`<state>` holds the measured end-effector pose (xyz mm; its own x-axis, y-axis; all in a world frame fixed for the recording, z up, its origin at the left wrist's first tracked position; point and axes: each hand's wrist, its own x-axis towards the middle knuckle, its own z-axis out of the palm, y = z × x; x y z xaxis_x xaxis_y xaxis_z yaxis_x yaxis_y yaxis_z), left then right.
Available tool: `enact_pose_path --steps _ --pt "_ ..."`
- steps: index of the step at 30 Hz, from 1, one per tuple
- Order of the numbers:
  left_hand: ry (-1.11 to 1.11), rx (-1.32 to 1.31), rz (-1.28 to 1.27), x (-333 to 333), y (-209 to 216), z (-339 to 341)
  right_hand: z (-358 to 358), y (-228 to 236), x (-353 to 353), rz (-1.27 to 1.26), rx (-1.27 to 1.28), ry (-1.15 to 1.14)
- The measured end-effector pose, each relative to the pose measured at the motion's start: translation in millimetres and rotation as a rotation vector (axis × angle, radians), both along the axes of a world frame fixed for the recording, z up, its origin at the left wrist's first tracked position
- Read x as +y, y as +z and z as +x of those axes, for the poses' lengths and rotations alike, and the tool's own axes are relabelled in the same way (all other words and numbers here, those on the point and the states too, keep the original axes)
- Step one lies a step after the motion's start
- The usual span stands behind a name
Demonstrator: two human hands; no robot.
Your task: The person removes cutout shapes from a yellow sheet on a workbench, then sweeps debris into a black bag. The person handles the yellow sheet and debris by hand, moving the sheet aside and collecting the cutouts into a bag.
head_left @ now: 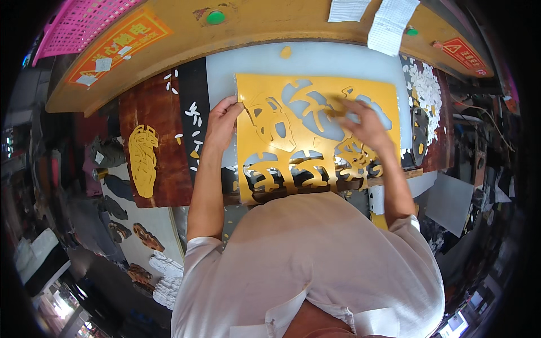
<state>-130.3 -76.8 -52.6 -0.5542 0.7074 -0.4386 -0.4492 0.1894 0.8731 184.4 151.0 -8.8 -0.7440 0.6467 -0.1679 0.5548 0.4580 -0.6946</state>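
A yellow sheet (265,87) with curved, shaped openings cut through it lies over a pale board (248,59). Its near part reaches past the board over the table's front edge, close to my body. My left hand (224,115) pinches the sheet's left edge between thumb and fingers. Over the right half of the sheet, beside a large opening, hovers my right hand (363,124). Its fingers are smeared by motion, so whether they hold anything is unclear. Several yellow cut pieces (352,158) lie bunched on the sheet's near right part, below that hand.
A stack of yellow cut pieces (143,160) rests on the brown table at left. At right are a heap of white scraps (425,90) and a dark oval shape (418,135). A yellow machine beam (270,25) with a green button (215,17) spans the far side.
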Motion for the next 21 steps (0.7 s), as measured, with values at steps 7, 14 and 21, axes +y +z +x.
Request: enact_pose_path --steps 7,14,21 --pt "-0.207 0.347 -0.031 4 35 17 -154 -12 -82 0.087 0.258 0.349" --pt "-0.23 0.631 -0.071 9 31 15 -162 -29 -57 0.381 0.33 0.513" --pt "-0.221 0.091 -0.085 -12 30 23 -154 -32 -54 0.38 0.536 0.531"
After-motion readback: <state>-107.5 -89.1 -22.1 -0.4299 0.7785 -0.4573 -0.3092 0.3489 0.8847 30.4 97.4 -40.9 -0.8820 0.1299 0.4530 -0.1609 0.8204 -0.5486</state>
